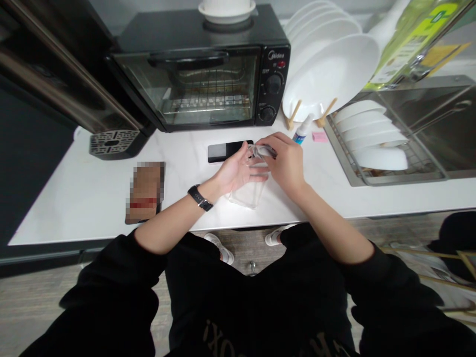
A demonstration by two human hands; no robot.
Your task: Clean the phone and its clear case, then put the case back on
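Observation:
My left hand [238,171], with a black watch [201,198] on the wrist, is turned palm up above the counter, its fingers spread toward the right. My right hand [286,161] comes over from the right and pinches a crumpled grey cloth [266,151] close to the left thumb and fingers. Part of the cloth is hidden by the right fingers. A clear phone case [244,201] shows just below and behind the left hand; whether it touches that hand is unclear. Behind the hands lies a dark-screened phone [221,152].
A pixelated flat object [145,193] lies at left. A toaster oven [193,74] stands behind, beside a black appliance base [115,141]. Toward the right are a small spray bottle [302,131], a pink pad [319,137], white plates [330,74] and a sink rack of bowls [427,173].

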